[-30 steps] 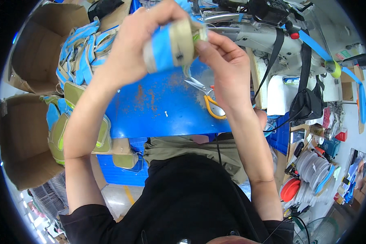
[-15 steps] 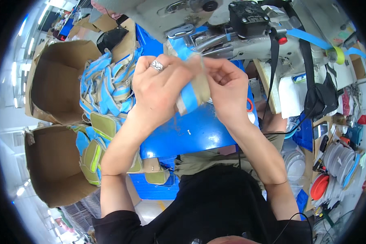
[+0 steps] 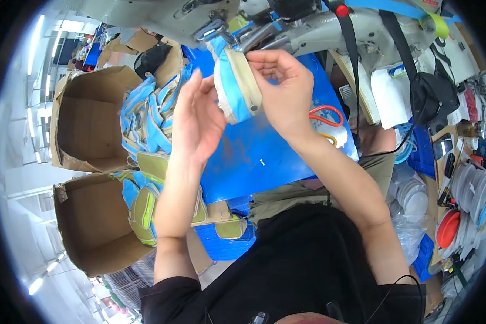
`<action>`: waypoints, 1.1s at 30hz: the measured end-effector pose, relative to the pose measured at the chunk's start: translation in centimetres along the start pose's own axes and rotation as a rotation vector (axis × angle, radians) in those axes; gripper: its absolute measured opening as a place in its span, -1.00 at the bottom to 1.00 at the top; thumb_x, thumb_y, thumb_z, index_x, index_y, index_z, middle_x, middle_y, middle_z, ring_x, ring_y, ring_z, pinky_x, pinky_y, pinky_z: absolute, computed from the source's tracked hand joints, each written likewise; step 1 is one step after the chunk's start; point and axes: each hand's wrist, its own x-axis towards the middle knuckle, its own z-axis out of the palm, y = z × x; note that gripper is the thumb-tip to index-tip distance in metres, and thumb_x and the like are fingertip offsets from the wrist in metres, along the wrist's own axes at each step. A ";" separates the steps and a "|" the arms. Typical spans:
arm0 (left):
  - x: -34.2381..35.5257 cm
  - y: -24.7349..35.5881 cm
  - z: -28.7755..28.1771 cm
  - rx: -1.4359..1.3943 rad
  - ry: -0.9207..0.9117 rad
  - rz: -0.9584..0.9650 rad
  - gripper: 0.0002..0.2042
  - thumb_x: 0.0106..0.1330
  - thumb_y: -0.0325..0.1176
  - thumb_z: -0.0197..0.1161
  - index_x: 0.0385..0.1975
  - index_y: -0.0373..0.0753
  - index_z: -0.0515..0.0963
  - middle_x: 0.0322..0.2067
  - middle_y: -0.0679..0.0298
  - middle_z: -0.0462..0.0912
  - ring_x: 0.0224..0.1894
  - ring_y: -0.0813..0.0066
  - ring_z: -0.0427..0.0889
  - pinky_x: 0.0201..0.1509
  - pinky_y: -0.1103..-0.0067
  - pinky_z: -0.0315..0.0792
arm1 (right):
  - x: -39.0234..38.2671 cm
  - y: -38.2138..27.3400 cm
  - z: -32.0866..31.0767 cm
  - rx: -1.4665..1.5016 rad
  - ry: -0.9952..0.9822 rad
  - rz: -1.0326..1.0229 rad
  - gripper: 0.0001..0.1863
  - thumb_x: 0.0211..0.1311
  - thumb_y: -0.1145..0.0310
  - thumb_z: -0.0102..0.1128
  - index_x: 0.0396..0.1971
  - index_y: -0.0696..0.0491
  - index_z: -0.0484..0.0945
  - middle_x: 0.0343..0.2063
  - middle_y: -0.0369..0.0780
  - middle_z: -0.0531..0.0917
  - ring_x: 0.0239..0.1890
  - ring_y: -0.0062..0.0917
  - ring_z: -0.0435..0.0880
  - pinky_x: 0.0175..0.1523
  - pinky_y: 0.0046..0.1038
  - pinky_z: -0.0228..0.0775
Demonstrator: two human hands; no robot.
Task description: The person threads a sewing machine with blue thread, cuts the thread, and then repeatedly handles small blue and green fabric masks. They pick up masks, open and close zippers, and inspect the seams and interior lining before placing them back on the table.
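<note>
A curved fabric strip [image 3: 233,89] in beige with a bright blue band hangs under the head of a sewing machine [image 3: 162,20]. Its upper end reaches the metal presser foot area [image 3: 213,31]. My right hand [image 3: 289,92] is closed at the strip's right edge, thumb and curled fingers against the beige side. My left hand [image 3: 197,121] is open beside the strip's left edge, palm turned toward it and fingers apart; whether its fingertips touch the cloth is hard to tell.
Beneath lies a blue table [image 3: 254,162] with red-handled scissors [image 3: 329,114]. On the left, a heap of blue-and-beige strips [image 3: 151,116] lies by an upper carton [image 3: 94,121]. Green-and-blue fabric pieces [image 3: 143,208] spill from a lower carton [image 3: 92,221]. A black pouch [image 3: 434,97] hangs right.
My left hand has come off the strip and opened to its left. The strip now shows more fully, and the scissors are less covered. The whole view has shifted slightly.
</note>
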 end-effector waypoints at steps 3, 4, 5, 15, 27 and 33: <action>1.4 -0.4 -0.2 0.270 -0.014 0.116 -0.64 0.45 -0.23 0.29 0.11 -0.30 0.52 -0.02 0.18 0.67 0.03 0.46 0.66 0.08 0.49 0.58 | -0.2 0.7 0.0 -0.038 -0.008 -0.062 -0.84 0.21 0.51 0.40 -0.22 0.18 0.70 -0.35 -0.24 0.77 -0.31 -0.64 0.70 -0.14 -0.55 0.54; 2.0 -0.5 -0.4 0.403 -0.029 0.168 -0.64 0.44 -0.21 0.30 0.09 -0.30 0.54 -0.05 0.19 0.69 0.00 0.46 0.68 0.08 0.49 0.58 | -0.4 1.0 -0.2 -0.056 -0.010 -0.097 -0.84 0.23 0.51 0.39 -0.20 0.18 0.69 -0.34 -0.25 0.76 -0.30 -0.65 0.70 -0.13 -0.57 0.54; 2.6 0.0 -0.4 0.503 -0.045 0.190 -0.67 0.45 -0.22 0.29 0.05 -0.30 0.57 -0.09 0.22 0.72 -0.05 0.44 0.71 0.10 0.47 0.58 | -0.6 1.2 -0.4 -0.076 -0.010 -0.132 -0.83 0.26 0.51 0.38 -0.17 0.19 0.68 -0.32 -0.26 0.76 -0.29 -0.66 0.69 -0.13 -0.58 0.54; 3.2 2.6 -2.3 -0.231 -0.343 -0.328 -0.74 0.48 -0.36 0.24 0.05 -0.34 0.54 -0.15 0.16 0.72 -0.14 0.39 0.74 0.00 0.44 0.67 | -2.0 2.3 -0.2 -0.346 0.023 -0.374 -0.76 0.06 0.46 0.48 -0.26 0.06 0.65 -0.39 -0.22 0.71 -0.35 -0.44 0.75 -0.30 -0.45 0.57; 4.1 -1.6 -1.4 0.614 0.009 0.488 -0.74 0.22 -0.48 0.50 -0.12 -0.38 0.67 -0.25 0.22 0.77 -0.27 0.63 0.70 -0.14 0.63 0.60 | -1.5 2.5 -0.6 -0.184 -0.069 -0.162 -0.71 0.01 0.50 0.51 -0.22 0.11 0.68 -0.36 -0.26 0.76 -0.33 -0.59 0.74 -0.16 -0.53 0.56; 4.7 -2.0 -1.1 0.657 -0.002 0.574 -0.74 0.21 -0.49 0.49 -0.12 -0.37 0.66 -0.25 0.24 0.78 -0.26 0.66 0.70 -0.16 0.65 0.59 | -1.1 2.8 -1.6 -0.218 -0.108 -0.142 -0.70 0.02 0.55 0.48 -0.19 0.14 0.68 -0.37 -0.26 0.75 -0.35 -0.61 0.72 -0.15 -0.54 0.56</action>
